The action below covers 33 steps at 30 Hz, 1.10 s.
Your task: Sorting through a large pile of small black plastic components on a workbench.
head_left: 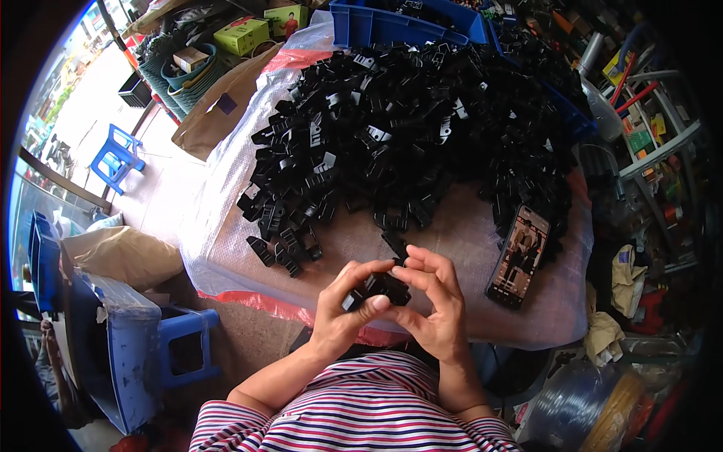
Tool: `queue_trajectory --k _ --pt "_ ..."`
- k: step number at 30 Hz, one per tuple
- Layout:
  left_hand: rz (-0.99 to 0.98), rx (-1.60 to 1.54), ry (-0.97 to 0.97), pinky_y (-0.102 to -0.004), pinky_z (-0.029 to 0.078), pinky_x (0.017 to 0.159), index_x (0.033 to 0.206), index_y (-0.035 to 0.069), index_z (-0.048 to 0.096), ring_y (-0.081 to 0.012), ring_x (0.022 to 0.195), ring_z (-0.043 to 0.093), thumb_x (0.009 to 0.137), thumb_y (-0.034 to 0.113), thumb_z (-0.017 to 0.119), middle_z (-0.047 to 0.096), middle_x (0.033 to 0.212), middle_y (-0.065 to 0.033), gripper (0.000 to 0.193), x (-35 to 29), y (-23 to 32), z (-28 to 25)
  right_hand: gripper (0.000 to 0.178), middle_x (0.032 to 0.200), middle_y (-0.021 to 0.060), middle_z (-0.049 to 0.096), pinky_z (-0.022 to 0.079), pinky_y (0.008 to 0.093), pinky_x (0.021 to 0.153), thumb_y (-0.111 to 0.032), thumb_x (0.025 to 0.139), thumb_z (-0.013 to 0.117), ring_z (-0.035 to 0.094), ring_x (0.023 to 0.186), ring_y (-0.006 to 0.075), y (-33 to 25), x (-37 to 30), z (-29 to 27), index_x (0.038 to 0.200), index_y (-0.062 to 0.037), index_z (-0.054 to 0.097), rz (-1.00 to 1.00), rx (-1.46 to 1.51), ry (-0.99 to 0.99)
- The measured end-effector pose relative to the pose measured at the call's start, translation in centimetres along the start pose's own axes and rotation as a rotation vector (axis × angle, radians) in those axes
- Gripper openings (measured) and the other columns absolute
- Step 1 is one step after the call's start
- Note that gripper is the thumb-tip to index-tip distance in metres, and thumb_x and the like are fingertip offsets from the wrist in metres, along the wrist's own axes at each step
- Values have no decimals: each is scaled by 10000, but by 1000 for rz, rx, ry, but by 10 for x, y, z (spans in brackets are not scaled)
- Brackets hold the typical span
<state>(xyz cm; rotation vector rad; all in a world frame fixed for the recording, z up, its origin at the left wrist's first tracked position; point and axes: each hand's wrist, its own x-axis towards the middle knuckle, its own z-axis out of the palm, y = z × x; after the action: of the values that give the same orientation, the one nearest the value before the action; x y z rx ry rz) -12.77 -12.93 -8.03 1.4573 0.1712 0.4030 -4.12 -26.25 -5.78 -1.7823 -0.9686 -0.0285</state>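
Between my two hands, just above the near edge of the covered table, is a small black plastic part (pixel 382 286). My left hand (pixel 343 305) grips it from the left, with the thumb along its near side and the fingers over the top. On the right, my right hand (pixel 437 301) pinches the same part with thumb and index finger, its other fingers raised. Fingers cover much of the part, so its full shape is hidden. Beyond my hands lies a large heap of similar black plastic parts (pixel 392 135), a few lying loose at its near left edge.
A phone (pixel 520 256) with a lit screen lies on the table cover (pixel 339 264), right of my hands. Behind the heap stands a blue bin (pixel 407 29). Blue stools (pixel 117 158) and a blue crate (pixel 132 354) are at left; a metal rack (pixel 663 143) is at right.
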Motion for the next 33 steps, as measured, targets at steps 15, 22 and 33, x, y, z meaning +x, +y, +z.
queue_trajectory --k 15,22,33 --pt "-119 -880 262 -416 531 805 1053 30 519 -313 1054 569 802 177 631 558 1039 -135 311 -33 -10 -55 337 984 111 575 466 369 734 -25 703 726 554 843 289 11 2 5 1023 -13 620 -89 -408 -23" --pt "77 -666 547 -283 509 566 1117 48 522 -225 679 622 801 124 566 597 889 -174 328 -35 -1 -107 311 867 98 504 450 352 671 5 726 694 533 768 245 26 5 6 1028 -29 627 -3 -424 -97" --pt "222 902 361 -313 464 784 1039 44 584 -263 901 592 720 -38 616 581 972 -127 331 13 -8 -53 253 932 80 548 440 274 679 -95 789 701 520 732 174 33 -5 7 980 -21 552 84 -147 107"
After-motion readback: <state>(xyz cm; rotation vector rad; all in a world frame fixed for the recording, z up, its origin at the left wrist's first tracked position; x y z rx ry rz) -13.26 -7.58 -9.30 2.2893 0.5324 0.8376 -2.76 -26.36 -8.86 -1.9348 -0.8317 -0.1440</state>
